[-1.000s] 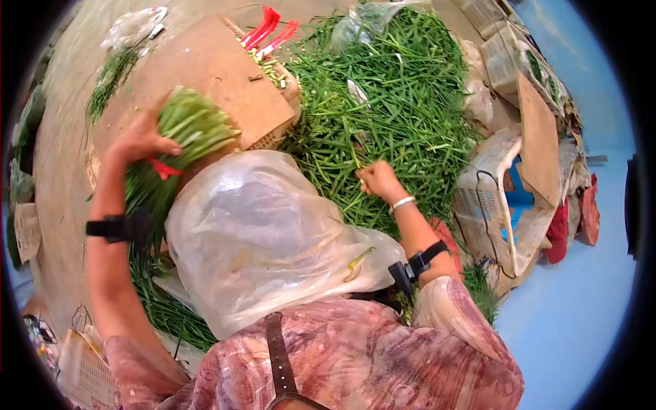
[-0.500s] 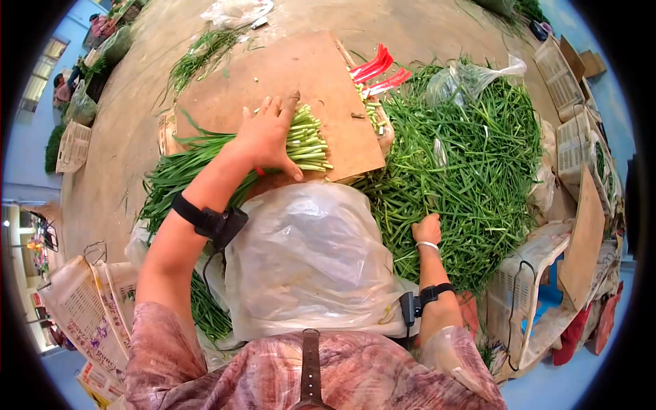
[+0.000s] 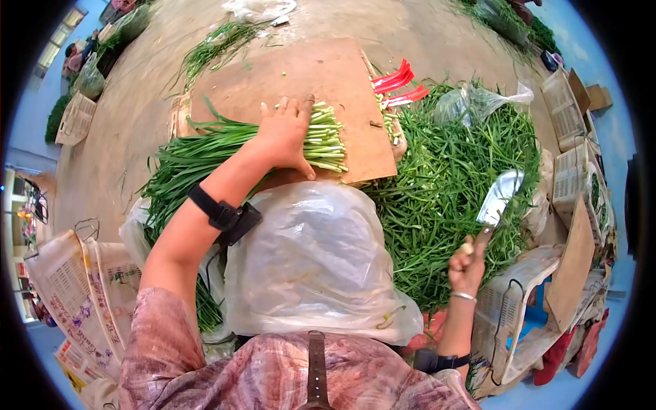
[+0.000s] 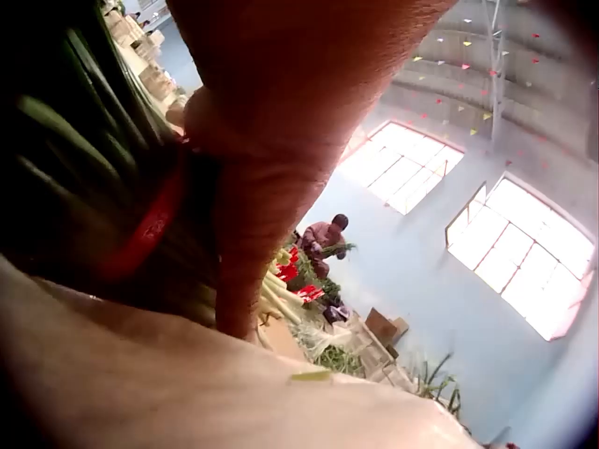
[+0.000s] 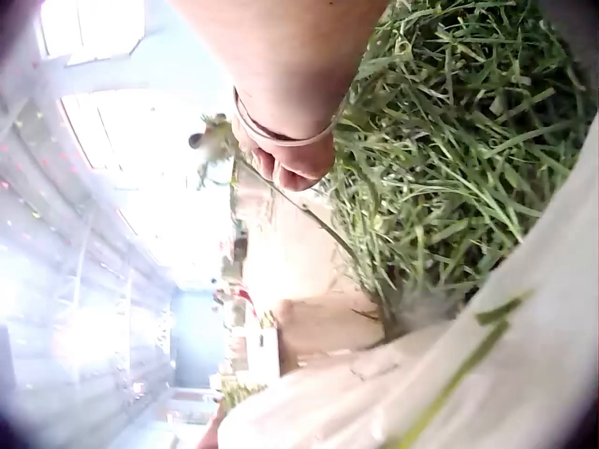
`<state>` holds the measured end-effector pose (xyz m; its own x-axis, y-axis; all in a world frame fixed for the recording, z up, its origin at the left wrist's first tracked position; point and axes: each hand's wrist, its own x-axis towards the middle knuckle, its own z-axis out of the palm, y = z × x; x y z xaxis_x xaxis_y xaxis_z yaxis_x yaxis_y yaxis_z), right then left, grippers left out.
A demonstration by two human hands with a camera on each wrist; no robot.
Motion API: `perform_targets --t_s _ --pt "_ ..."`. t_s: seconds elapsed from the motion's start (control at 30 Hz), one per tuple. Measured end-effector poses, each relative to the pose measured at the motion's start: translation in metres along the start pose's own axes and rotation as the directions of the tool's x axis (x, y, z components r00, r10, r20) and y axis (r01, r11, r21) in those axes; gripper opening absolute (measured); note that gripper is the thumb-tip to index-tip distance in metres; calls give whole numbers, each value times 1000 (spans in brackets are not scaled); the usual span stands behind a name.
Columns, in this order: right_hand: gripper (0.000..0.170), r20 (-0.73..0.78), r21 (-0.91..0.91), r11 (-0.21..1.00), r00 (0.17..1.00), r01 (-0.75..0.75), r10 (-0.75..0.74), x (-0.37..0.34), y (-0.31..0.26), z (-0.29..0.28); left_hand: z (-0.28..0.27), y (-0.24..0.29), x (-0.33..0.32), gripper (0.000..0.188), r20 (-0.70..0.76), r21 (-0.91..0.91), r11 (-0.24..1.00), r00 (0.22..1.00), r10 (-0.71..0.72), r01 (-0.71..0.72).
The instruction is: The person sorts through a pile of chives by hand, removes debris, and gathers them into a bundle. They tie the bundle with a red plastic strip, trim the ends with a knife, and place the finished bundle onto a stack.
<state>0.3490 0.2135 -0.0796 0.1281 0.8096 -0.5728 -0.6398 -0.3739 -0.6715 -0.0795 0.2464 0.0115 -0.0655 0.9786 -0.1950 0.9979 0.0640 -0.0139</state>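
Note:
My left hand [image 3: 283,137] lies across a bundle of garlic chives [image 3: 324,147] on a brown board [image 3: 372,154], fingers over its far side and thumb on the near side. The pale cut ends point right and the long leaves trail left. A red band [image 4: 154,220] goes round the bundle in the left wrist view. My right hand [image 3: 467,268] grips a knife [image 3: 501,198] by its handle, its broad, shiny blade pointing up and away. The knife is over a large heap of loose green leaves [image 3: 437,178], right of the board.
Clear plastic sheeting [image 3: 307,260] covers my lap below the board. Red strips [image 3: 396,80] stick out at the board's right edge. White crates [image 3: 509,307] stand at the right, and another crate [image 3: 75,290] is at the left. Loose greens [image 3: 219,51] lie on the floor beyond.
The left hand brought the bundle onto the board, then held it there. My right hand rose from the leaf heap and moved right; the knife blade has come into plain sight.

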Motion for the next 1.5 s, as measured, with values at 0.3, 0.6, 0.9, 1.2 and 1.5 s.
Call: perform_targets --t_s 0.3,0.6,0.9,1.2,1.5 --pt "25 444 -504 815 895 286 -40 -88 47 58 2 -7 23 107 71 -49 998 996 47 -44" --pt "29 740 -626 139 641 767 -204 -94 79 148 2 1 10 72 15 -40 999 1000 -12 13" --pt "27 741 -664 -35 651 747 -166 -101 101 167 11 3 16 78 18 -62 995 997 -71 72" --pt "27 777 -617 -62 595 784 -207 -103 103 171 7 5 15 77 85 -48 998 995 -47 51" --pt "25 754 -656 -189 647 730 -117 -100 112 185 6 5 18 63 77 -50 996 995 -66 70"
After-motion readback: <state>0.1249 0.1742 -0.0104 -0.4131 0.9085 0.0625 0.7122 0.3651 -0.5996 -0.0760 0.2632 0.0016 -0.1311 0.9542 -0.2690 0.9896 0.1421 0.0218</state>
